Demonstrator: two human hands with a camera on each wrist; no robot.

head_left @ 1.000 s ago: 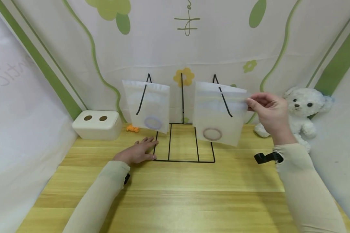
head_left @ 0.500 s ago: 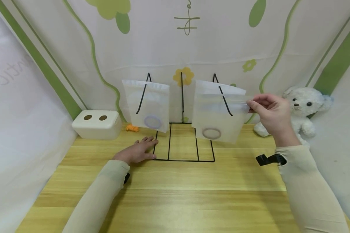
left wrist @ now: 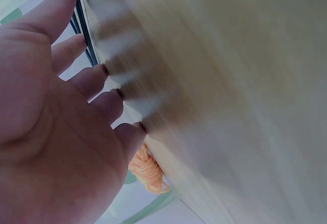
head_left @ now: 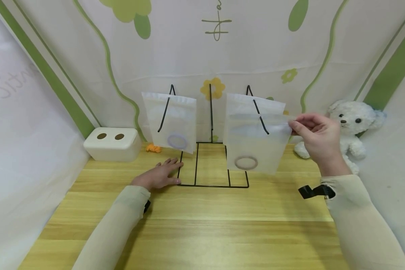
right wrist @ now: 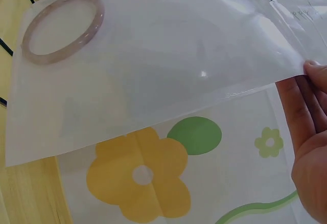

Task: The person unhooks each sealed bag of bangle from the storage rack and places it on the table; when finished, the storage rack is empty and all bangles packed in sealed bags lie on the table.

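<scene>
My right hand (head_left: 318, 140) pinches the upper right edge of a frosted zip bag (head_left: 256, 140) between thumb and fingers. A pinkish bangle (right wrist: 64, 28) lies in the bag's lower corner. The bag hangs on the right prong of a black wire rack (head_left: 213, 186), in front of another white bag (head_left: 234, 100) on that prong. From the left prong hangs a frosted bag (head_left: 162, 116) with a purple bangle (head_left: 177, 141) inside. My left hand (head_left: 158, 175) rests on the table, fingers spread, fingertips at the left side of the rack's base.
A white box (head_left: 113, 144) with two round holes stands at the back left. Beside it lies a small orange bundle of cord (head_left: 153, 149). A white plush bear (head_left: 351, 127) sits at the back right. Behind the rack is a printed curtain (head_left: 189, 45).
My right hand has drawn the front bag forward along the prong, slightly down and to the right, apart from the bag behind it. The left hand has stayed in place.
</scene>
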